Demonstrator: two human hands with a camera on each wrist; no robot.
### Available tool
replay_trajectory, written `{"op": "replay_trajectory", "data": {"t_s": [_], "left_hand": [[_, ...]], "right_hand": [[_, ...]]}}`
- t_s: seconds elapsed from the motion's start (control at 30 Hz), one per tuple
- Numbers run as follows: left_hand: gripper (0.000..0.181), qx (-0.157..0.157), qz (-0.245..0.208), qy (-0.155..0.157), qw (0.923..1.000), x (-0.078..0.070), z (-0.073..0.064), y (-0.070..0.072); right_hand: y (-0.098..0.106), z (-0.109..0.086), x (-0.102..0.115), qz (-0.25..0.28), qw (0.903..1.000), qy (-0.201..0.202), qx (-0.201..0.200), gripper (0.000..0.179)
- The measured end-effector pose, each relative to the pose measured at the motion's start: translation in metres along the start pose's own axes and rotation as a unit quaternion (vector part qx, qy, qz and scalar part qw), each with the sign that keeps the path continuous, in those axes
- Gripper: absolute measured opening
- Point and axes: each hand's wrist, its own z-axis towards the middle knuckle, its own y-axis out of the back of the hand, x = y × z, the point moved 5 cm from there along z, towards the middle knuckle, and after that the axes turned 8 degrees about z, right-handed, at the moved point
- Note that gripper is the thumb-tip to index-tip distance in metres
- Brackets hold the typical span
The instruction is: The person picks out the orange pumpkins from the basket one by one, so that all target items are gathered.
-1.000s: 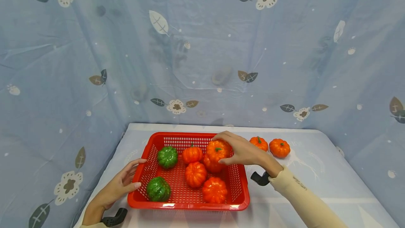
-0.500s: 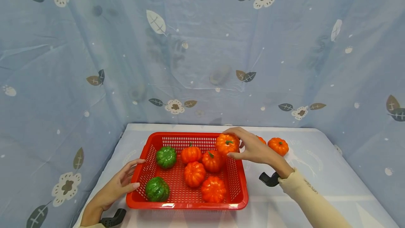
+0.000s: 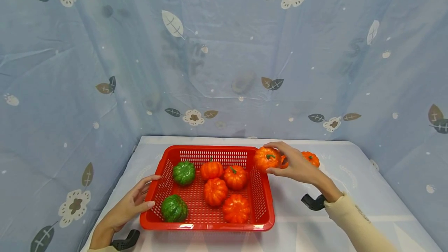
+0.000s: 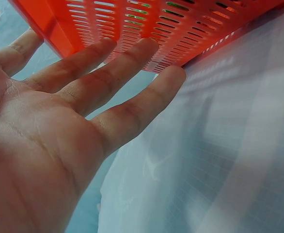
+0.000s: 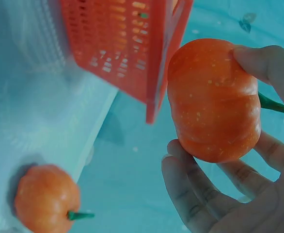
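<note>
My right hand (image 3: 297, 166) grips a small orange pumpkin (image 3: 267, 159) with a green stem, thumb on one side and fingers on the other. In the head view this pumpkin overlaps the right rim of a red plastic basket (image 3: 210, 226); the right wrist view has it beside the basket's outer wall (image 5: 108, 43). At the basket's left side is my left hand (image 3: 131, 205), its fairly straight fingers (image 4: 127, 116) against the slotted wall. Inside the basket sit several orange pumpkins (image 3: 215, 192), a round green one (image 3: 184, 173) and a striped green one (image 3: 174, 208).
Right of the basket, an orange pumpkin (image 3: 310, 159) lies on the pale cloth-covered table (image 3: 336, 221); another orange one (image 3: 284, 161) is mostly hidden behind my right hand. Blue patterned cloth (image 3: 224, 57) hangs behind the table and at its sides.
My right hand has carried the orange pumpkin rightward, from above the other pumpkins in the basket to the right rim. My left hand has stayed at the basket's left side.
</note>
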Motion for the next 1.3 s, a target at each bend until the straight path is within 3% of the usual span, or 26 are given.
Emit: {"op": "replay_trajectory", "data": {"t_s": [0.73, 1.3], "left_hand": [[0.07, 0.003, 0.002, -0.006, 1.0, 0.002, 0.001, 0.0], [0.07, -0.001, 0.004, -0.005, 1.0, -0.001, 0.001, -0.001]], "right_hand": [[0.043, -0.053, -0.065, -0.024, 0.9932, -0.085, -0.076, 0.074], [0.088, -0.098, -0.119, -0.053, 0.9751, -0.174, -0.126, 0.08]]}}
